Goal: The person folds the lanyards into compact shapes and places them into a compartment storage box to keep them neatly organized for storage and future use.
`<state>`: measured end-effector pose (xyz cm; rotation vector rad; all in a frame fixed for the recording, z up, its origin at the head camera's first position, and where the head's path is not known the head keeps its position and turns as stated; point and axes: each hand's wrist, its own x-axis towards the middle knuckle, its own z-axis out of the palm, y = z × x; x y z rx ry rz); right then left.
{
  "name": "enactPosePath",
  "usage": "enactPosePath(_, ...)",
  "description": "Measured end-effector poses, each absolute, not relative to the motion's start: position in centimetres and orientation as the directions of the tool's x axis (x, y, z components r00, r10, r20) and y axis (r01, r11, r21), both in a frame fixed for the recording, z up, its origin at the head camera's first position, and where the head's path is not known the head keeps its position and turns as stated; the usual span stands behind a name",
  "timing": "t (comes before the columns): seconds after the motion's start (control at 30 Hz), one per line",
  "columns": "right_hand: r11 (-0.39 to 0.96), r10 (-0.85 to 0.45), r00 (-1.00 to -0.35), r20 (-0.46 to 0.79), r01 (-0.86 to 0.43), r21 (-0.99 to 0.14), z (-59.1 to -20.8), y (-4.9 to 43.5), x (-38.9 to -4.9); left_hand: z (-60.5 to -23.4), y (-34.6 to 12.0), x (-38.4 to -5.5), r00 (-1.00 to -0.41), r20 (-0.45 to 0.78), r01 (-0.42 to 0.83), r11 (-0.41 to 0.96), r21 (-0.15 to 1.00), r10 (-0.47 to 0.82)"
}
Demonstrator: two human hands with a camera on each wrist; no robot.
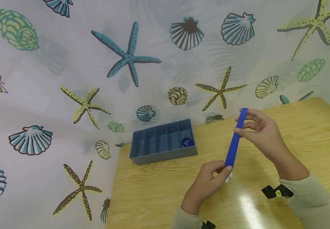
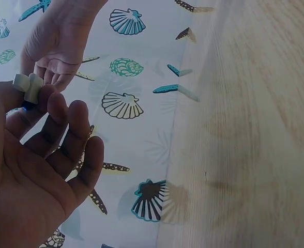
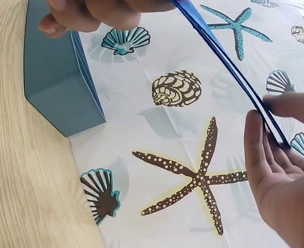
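Note:
A folded blue strap [image 1: 235, 143] is stretched on a slant between my two hands above the table. My left hand [image 1: 207, 181] pinches its lower end between thumb and forefinger. White end pieces [image 2: 29, 88] stick out past that thumb in the left wrist view. Higher up and farther right, my right hand [image 1: 263, 133] holds the looped end, thumb on one side and fingers on the other. In the right wrist view the strap [image 3: 234, 75] shows edge-on as two layers, with the right fingers [image 3: 268, 160] at its folded end.
A grey-blue divided box [image 1: 163, 156] stands at the back left of the wooden table [image 1: 153, 190]. In its rightmost compartment lies a coiled dark blue band [image 1: 187, 142]. Behind the table hangs a white cloth [image 1: 159, 76] printed with shells and starfish.

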<state>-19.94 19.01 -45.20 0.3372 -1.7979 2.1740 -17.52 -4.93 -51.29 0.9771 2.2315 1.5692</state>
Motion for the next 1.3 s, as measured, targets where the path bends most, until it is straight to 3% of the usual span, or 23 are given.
enactPosePath(0.2,-0.136,-0.068,-0.910,0.409,-0.398,-0.907,-45.6,19.1,-19.9,-51.6,-5.1,-17.6,-0.760,0.180,0.371,0.190,0.909,0.624)
enactPosePath(0.4,-0.083,-0.133,-0.893,0.430,-0.422,-0.903,-46.0,18.9,-19.7,-51.9,-5.2,-17.6,-0.774,0.185,0.364,0.188,0.912,0.605)
enactPosePath(0.63,-0.013,-0.123,-0.889,0.442,-0.444,-0.896,-46.4,18.6,-19.5,-52.0,-5.4,-17.5,-0.790,0.167,0.341,0.195,0.920,0.590)
enactPosePath(0.93,0.199,-0.075,-0.883,0.463,-0.468,-0.861,-46.7,18.0,-19.2,-52.1,-5.6,-17.6,-0.802,0.162,0.338,0.213,0.917,0.575)
enactPosePath(1.3,0.106,-0.055,-0.857,0.513,-0.516,-0.850,-47.2,17.6,-19.4,-52.1,-5.7,-17.6,-0.808,0.136,0.309,0.215,0.926,0.573)
